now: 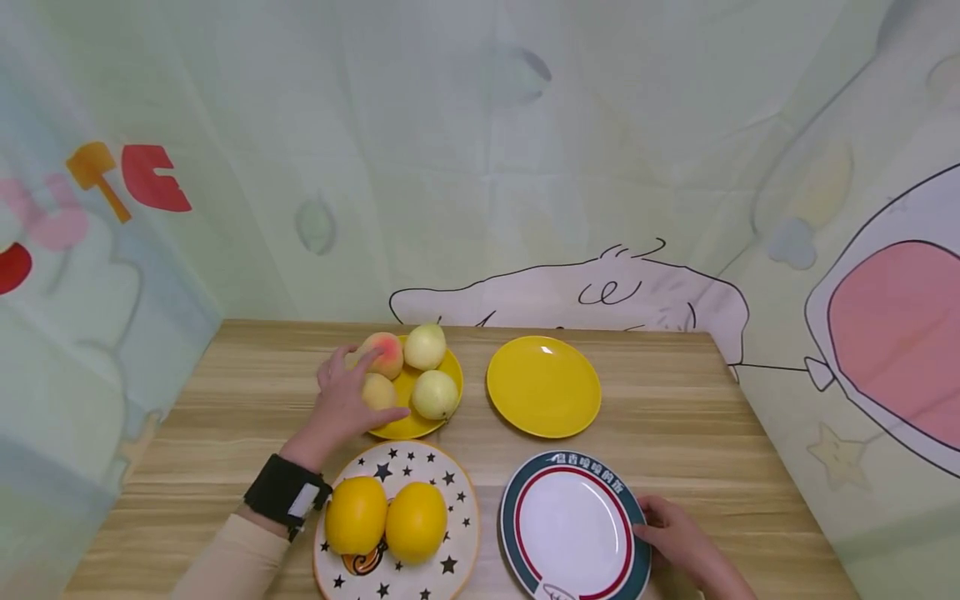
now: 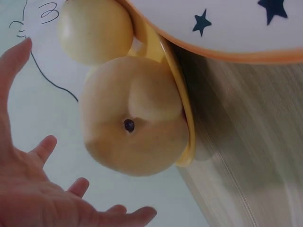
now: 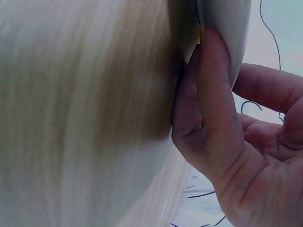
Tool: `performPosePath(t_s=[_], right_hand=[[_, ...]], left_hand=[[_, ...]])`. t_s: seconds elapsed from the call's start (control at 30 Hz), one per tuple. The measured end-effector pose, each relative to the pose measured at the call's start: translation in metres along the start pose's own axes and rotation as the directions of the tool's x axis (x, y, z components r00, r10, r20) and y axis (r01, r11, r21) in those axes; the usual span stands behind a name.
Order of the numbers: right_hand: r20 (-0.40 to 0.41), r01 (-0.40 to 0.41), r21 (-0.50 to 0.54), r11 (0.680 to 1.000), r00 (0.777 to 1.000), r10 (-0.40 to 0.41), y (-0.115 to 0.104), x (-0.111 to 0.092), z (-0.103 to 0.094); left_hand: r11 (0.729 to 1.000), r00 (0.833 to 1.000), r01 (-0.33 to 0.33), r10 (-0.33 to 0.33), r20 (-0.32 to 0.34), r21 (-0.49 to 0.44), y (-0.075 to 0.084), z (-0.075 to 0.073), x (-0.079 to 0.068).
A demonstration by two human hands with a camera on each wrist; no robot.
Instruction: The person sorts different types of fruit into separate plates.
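In the head view my left hand (image 1: 343, 402) hovers with spread fingers at the left side of a yellow plate (image 1: 407, 429) of fruit. On that plate lie a pink-blushed peach (image 1: 386, 357), a paler peach (image 1: 379, 392) partly behind the hand, and two pale green pears (image 1: 434, 394). The left wrist view has the fingers apart from a peach (image 2: 135, 142) with a dark stem spot. At the lower right, my right hand (image 1: 678, 535) pinches the rim of a white plate (image 1: 576, 533) with a teal border, thumb on top and fingers (image 3: 215, 80) beneath.
A cream plate with stars (image 1: 467, 517) bears two round orange-yellow fruits (image 1: 416, 522), close by my left forearm. Behind the teal-rimmed plate sits a bare yellow plate (image 1: 543, 387). The wooden table (image 1: 675, 408) ends at a printed cloth backdrop (image 1: 450, 167).
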State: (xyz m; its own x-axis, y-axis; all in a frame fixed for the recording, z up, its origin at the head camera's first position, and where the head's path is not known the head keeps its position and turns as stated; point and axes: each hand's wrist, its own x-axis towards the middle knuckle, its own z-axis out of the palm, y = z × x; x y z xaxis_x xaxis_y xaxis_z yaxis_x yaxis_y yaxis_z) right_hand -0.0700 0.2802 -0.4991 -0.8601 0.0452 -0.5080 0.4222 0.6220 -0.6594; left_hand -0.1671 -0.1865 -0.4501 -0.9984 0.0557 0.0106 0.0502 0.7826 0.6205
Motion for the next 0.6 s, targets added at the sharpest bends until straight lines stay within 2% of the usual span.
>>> performPosePath(t_s=[0.17,0.3,0.6], right_hand=[[0.000,0.003,0.003,1.000,1.000,-0.003,-0.002,-0.001,0.001],[0.000,-0.002,-0.013,1.000,1.000,0.002,-0.002,-0.001,0.000],[0.011,-0.025,0.008,1.000,1.000,0.025,-0.001,-0.001,-0.002]], left_hand=[[0.999,0.997,0.038,-0.039,0.074,0.013,-0.001,0.006,0.009],[0.998,0.993,0.057,-0.061,0.102,0.040,-0.002,0.011,0.015],[0.995,0.994,0.071,-0.077,0.076,0.073,-0.003,0.021,0.022]])
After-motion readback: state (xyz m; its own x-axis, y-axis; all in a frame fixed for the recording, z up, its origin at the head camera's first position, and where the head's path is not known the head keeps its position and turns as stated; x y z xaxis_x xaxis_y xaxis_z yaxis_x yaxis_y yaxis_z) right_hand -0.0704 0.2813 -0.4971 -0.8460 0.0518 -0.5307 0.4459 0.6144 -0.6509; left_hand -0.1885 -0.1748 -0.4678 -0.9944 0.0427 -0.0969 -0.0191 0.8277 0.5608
